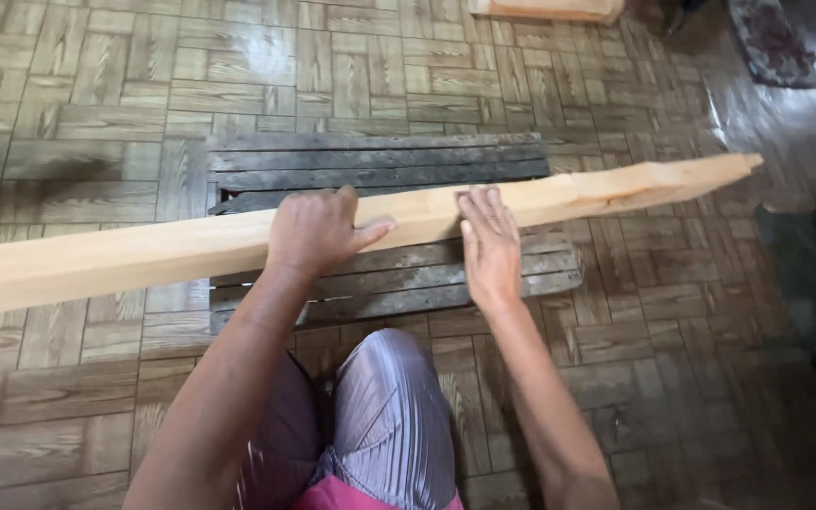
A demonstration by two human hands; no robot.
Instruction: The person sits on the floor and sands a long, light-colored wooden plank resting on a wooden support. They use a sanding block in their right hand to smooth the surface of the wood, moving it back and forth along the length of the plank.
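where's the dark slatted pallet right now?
Head view, centre: the dark slatted pallet lies on the parquet floor, under the long pale plank both hands press, ahead of the person's knee.

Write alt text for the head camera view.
Left hand and right hand rest flat on a long pale wooden plank, which lies across a dark slatted pallet on a parquet floor.

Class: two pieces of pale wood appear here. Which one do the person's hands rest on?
The long pale plank crossing the dark slatted pallet, under the left hand and right hand. The other pale piece lies untouched at the top edge.
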